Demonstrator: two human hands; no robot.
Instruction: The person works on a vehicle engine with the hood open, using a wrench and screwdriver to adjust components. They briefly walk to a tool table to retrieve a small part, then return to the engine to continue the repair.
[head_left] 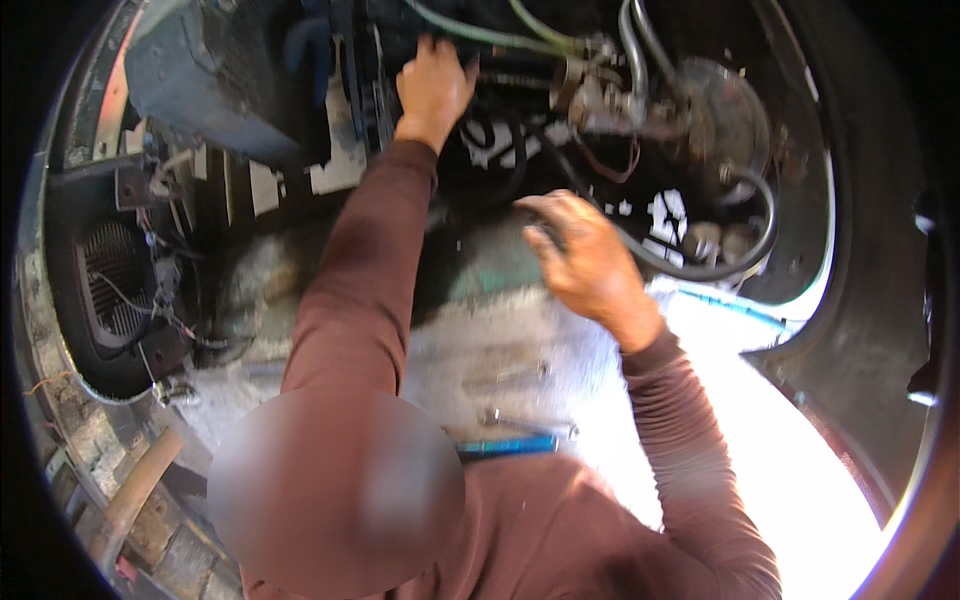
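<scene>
My left hand [434, 88] reaches deep into the dark machinery bay, close to the left ends of the greenish hoses [480, 35]. Its fingers are curled and closed, and what they grip is hidden. Nearer to me and to the right, my right hand [592, 265] is raised above the bay's near edge. Thumb and fingers are bent toward each other around something dark that I cannot make out. Beyond it, a black hose [768, 225] curves in a loop, and a metal fitting assembly [615, 105] joins a round metal housing [728, 108].
A large dark box-shaped part [205, 80] fills the upper left. Below it sit a ribbed round grille [118, 285] and loose wires [170, 300]. Wrenches [530, 422] and a blue bar-shaped item [510, 447] lie near my body. A dark curved panel [870, 200] borders the right.
</scene>
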